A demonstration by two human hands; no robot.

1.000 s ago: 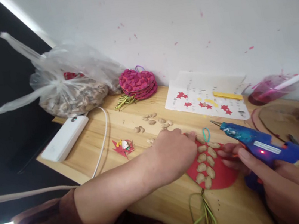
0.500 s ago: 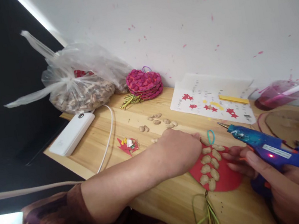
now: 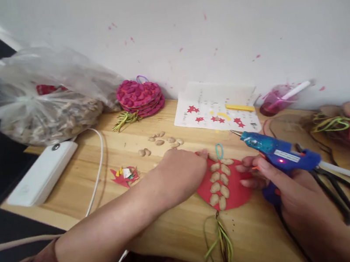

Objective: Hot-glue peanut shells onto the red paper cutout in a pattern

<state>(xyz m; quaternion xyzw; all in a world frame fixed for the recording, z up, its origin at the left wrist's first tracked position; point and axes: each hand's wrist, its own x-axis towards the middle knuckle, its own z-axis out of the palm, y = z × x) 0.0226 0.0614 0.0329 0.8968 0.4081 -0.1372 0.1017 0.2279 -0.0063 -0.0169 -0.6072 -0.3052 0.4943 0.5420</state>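
A red paper cutout lies on the wooden table, with two slanting rows of peanuts on it. It has a turquoise loop at the top and a green-yellow tassel below. My left hand is closed at its upper left edge, the fingertips against a peanut at the top of the left row; the hand's back hides most of the grip. In my right hand is a blue hot glue gun, its red light lit and its nozzle pointing up left beyond the cutout. Some right fingertips reach the cutout's right edge.
Loose peanuts and red scraps lie to the left. Behind are a white power bank, a knotted plastic bag, stacked pink decorations, a paper sheet and a cup. Black-handled scissors lie at right.
The view has swung right, so everything sits further left and more of the table's right side shows. Both hands keep about the same places at the cutout, the glue gun still held.
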